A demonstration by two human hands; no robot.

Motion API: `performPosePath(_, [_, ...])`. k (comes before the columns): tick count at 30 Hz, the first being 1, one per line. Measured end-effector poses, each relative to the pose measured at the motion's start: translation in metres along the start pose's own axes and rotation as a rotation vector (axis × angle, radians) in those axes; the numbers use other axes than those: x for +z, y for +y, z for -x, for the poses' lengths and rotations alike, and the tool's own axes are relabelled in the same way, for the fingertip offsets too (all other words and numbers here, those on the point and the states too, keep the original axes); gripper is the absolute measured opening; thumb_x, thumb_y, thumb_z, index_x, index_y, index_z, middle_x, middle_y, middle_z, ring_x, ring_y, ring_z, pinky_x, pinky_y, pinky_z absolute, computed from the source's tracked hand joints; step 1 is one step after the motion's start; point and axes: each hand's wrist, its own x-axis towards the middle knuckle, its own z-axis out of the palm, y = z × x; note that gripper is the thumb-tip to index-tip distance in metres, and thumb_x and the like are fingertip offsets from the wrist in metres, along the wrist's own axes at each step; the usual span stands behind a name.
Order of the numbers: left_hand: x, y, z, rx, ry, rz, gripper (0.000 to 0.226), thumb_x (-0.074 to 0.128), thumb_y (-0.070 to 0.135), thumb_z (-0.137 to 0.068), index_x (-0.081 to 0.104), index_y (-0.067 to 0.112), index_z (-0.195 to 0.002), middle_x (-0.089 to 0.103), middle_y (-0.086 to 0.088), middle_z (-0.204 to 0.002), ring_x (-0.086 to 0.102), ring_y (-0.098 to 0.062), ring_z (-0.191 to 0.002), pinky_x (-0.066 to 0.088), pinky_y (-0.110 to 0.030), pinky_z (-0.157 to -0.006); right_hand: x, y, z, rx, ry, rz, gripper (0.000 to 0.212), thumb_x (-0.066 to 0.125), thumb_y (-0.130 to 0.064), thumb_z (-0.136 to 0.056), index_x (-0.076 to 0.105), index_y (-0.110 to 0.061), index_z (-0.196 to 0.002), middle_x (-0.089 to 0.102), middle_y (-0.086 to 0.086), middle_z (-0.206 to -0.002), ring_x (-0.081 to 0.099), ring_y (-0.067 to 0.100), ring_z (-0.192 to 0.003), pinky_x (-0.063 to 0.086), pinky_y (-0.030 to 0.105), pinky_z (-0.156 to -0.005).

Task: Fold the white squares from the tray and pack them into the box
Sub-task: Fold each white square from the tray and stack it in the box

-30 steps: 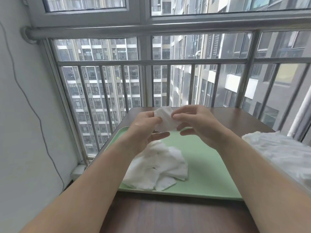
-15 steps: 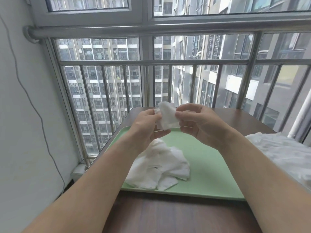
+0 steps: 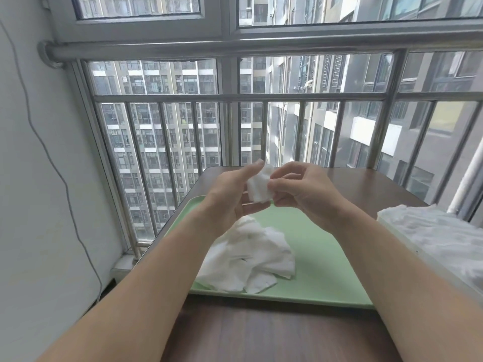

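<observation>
Folding step: both hands, left hand (image 3: pixel 230 194) and right hand (image 3: pixel 303 194), pinch one white square (image 3: pixel 258 190) above the tray (image 3: pixel 326 257); next, likely box (image 3: pixel 407 236) placement

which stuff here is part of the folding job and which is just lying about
Job:
held square, in left hand and right hand
pile of squares
green tray
box

Lying about:
wall cable
window railing
table

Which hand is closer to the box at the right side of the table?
Right. The right hand hovers over the tray, left of the box; the left hand is farther left, across the held white square.
</observation>
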Motion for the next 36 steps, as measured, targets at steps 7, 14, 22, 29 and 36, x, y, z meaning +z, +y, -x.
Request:
performPosePath(7, [-0.002,-0.005,-0.001,0.064,-0.057,-0.019,0.029,0.063,0.016,-0.096,0.067,0.001,-0.121,0.071,-0.010,-0.100,0.070,-0.018,-0.087,0.059,-0.029,-0.077,0.002,-0.001,0.000,0.004,-0.002,-0.029,0.014,0.065,0.005,-0.088,0.061,0.005,-0.101,0.068,0.017,-0.075,0.068,0.020,-0.062,0.056,0.027,-0.059])
performPosePath(14, [-0.001,-0.006,0.000,0.109,-0.009,-0.016,0.017,0.060,0.005,-0.097,0.069,0.006,-0.111,0.073,-0.010,-0.102,0.071,-0.023,-0.095,0.061,-0.035,-0.082,0.004,0.003,-0.002,-0.135,0.083,0.308,0.010,0.076,-0.011,-0.086,0.070,-0.003,-0.089,0.074,0.012,-0.076,0.070,0.021,-0.064,0.061,0.034,-0.058])
performPosePath(22, [-0.015,-0.002,-0.010,0.145,0.339,-0.146,0.021,0.054,0.001,-0.092,0.066,0.013,-0.104,0.066,-0.014,-0.115,0.065,-0.028,-0.107,0.062,-0.032,-0.070,0.002,0.020,-0.008,-0.060,-0.087,0.770,0.009,0.064,-0.022,-0.094,0.072,-0.023,-0.099,0.071,-0.004,-0.093,0.063,0.004,-0.071,0.046,0.017,-0.063])
performPosePath(29, [-0.019,0.003,-0.006,0.172,0.380,-0.152,0.020,0.050,0.001,-0.093,0.064,0.016,-0.096,0.064,-0.011,-0.104,0.065,-0.027,-0.095,0.062,-0.031,-0.065,0.028,0.034,-0.004,-0.198,-0.292,0.881,0.028,0.072,-0.020,-0.087,0.064,-0.035,-0.109,0.060,-0.010,-0.118,0.060,0.010,-0.098,0.048,0.020,-0.084])
performPosePath(36, [-0.022,0.005,-0.010,0.158,0.454,-0.141,0.021,0.049,0.001,-0.088,0.066,0.008,-0.098,0.065,-0.018,-0.100,0.064,-0.032,-0.089,0.064,-0.043,-0.073,0.052,0.040,-0.007,-0.414,-0.350,1.032,0.028,0.074,-0.025,-0.084,0.071,-0.037,-0.109,0.054,-0.012,-0.129,0.051,0.015,-0.120,0.046,0.038,-0.100])
